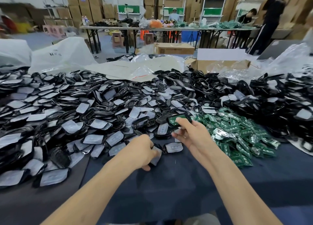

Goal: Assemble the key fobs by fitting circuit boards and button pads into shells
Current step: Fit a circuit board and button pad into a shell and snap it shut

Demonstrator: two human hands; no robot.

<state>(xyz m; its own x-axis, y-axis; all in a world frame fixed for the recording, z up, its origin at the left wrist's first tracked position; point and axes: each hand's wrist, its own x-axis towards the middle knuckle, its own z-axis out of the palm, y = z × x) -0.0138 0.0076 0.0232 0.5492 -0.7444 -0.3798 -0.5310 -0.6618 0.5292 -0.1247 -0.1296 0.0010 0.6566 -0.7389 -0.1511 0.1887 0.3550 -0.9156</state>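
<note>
My right hand (189, 133) holds a black key fob shell with a green circuit board (174, 121) seated in it, lifted just above the pile. My left hand (144, 150) grips another black shell with a pale film-covered face (156, 155) low over the dark cloth. A huge heap of black shells with pale button pads (84, 109) covers the left and centre of the table. Loose green circuit boards (237, 133) lie in a pile to the right of my right hand. One single shell (173, 147) lies between my hands.
More black shells (279, 102) are stacked at the right. Clear plastic bags (64, 55) and an open cardboard box (220, 63) sit behind the heaps. Dark blue cloth (169, 182) covers the near table. People work at long tables (169, 28) in the background.
</note>
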